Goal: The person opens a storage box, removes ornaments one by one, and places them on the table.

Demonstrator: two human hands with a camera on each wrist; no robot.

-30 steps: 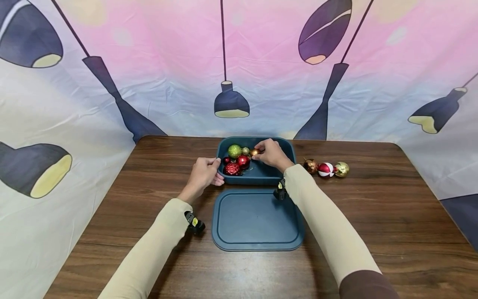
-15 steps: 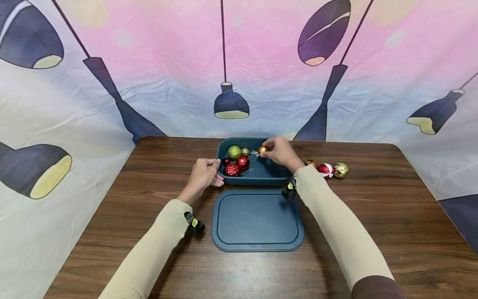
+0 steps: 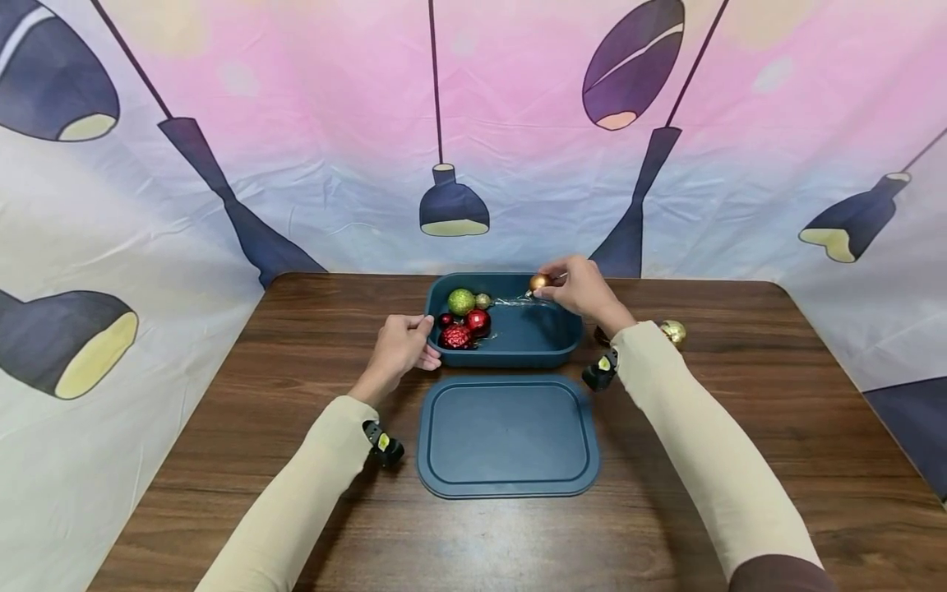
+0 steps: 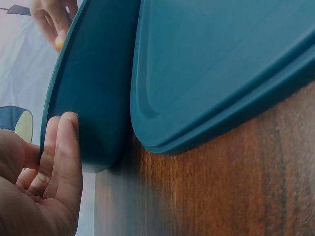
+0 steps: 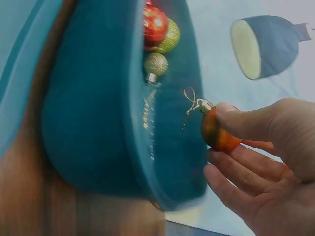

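Observation:
A blue-green box (image 3: 510,360) stands at the back of the table. My left hand (image 3: 394,349) grips its left end, the wall held between thumb and fingers. Over the box's back right corner, my right hand (image 3: 584,289) pinches a shiny copper-orange Christmas bauble (image 5: 216,132); a gold cord loop hangs from its cap. Left in the box are a glittery green bauble (image 3: 461,302), a small gold bauble (image 3: 482,301), a red bauble (image 3: 479,322), a textured red bauble (image 3: 455,336) and a small dark red bauble (image 3: 445,319). Clear and gold cord trails across the floor of the box.
In front of the box lies its flat lid (image 3: 509,436). A gold bauble (image 3: 672,331) rests on the wooden table (image 3: 355,510) right of the box, with others mostly hidden by the right sleeve (image 3: 703,427). A printed cloth (image 3: 333,148) hangs behind.
My right hand has carried the copper-orange bauble rightward and a little back, away from the other baubles, drawing out a cord behind it. The left hand has kept its grip on the box.

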